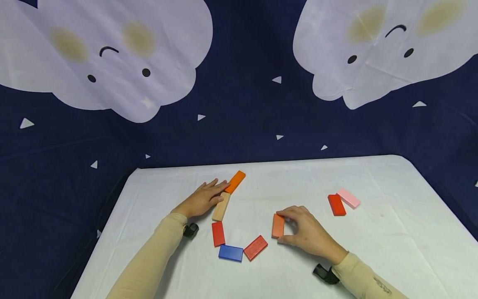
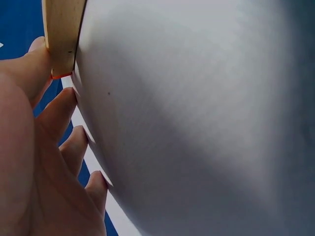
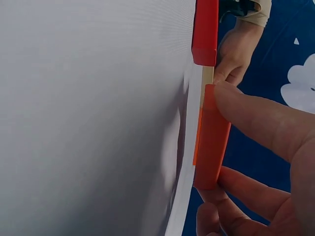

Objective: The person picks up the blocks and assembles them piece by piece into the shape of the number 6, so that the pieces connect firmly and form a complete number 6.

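My right hand (image 1: 308, 232) pinches an orange-red block (image 1: 278, 226) end to end, thumb at its near end and fingers at its far end. In the right wrist view the same block (image 3: 212, 140) shows close to the white cloth. My left hand (image 1: 203, 198) lies with fingers spread at the far left of the blocks. Its thumb touches the plain wooden block (image 1: 221, 207), and its index finger reaches the orange block (image 1: 236, 181). Below these, a red block (image 1: 218, 234), a blue block (image 1: 230, 253) and another red block (image 1: 255, 248) curve round, corners close together.
Over to the right, a red block (image 1: 337, 205) and a pink block (image 1: 349, 198) lie with their corners meeting. White cloth covers the table (image 1: 388, 232). Behind its far edge hangs a dark blue curtain (image 1: 246, 104) printed with clouds.
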Tool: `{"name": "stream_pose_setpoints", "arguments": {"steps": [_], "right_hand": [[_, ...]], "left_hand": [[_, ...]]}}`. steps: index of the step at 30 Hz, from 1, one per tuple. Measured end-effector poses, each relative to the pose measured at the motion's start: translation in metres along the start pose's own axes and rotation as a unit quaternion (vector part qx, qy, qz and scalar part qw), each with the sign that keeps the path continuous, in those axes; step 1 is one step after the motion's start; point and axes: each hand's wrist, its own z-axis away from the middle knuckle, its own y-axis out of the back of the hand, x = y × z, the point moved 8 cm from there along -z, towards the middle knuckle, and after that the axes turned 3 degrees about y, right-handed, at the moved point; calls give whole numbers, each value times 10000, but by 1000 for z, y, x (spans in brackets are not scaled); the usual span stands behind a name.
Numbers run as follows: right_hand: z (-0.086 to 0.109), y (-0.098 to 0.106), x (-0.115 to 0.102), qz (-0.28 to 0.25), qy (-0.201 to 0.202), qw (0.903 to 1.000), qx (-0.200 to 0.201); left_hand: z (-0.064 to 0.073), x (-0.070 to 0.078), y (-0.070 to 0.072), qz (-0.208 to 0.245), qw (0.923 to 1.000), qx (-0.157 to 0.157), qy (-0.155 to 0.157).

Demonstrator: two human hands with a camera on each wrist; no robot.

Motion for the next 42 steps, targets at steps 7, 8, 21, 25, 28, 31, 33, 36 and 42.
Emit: {"name": "stream_pose_setpoints", "arguments": {"steps": [7, 8, 21, 25, 28, 31, 33, 36, 42], "right_hand": [[-2, -4, -4, -21, 64, 9999, -156], [-2, -4, -5, -23, 82, 9998, -177], [-4, -12, -11, 53, 278, 9988, -400], [-5, -12, -11, 105, 316, 9987, -380], [-6, -13, -12, 96, 311, 9987, -398], [-6, -13, -12, 70, 313, 9986, -429], [-6, -14, -13, 49, 312, 9985, -455], [-7, -15, -13, 33, 307, 9983, -494], [-8, -15, -14, 35, 346, 9981, -517]], "left_hand": [[-1, 0, 0, -7, 10000, 10, -5], [-1, 0, 0, -9, 10000, 10, 2], [-1, -1, 0, 35, 10000, 21, -1], [-1, 0, 0, 19, 10000, 17, -2], [-1, -1, 0, 17, 10000, 5, 16], [-1, -1, 0, 22, 10000, 8, 16], [-1, -2, 0, 6, 10000, 10, -1], [0, -2, -1, -6, 10000, 9, -19], [-1, -2, -1, 9, 10000, -2, 3]]}}
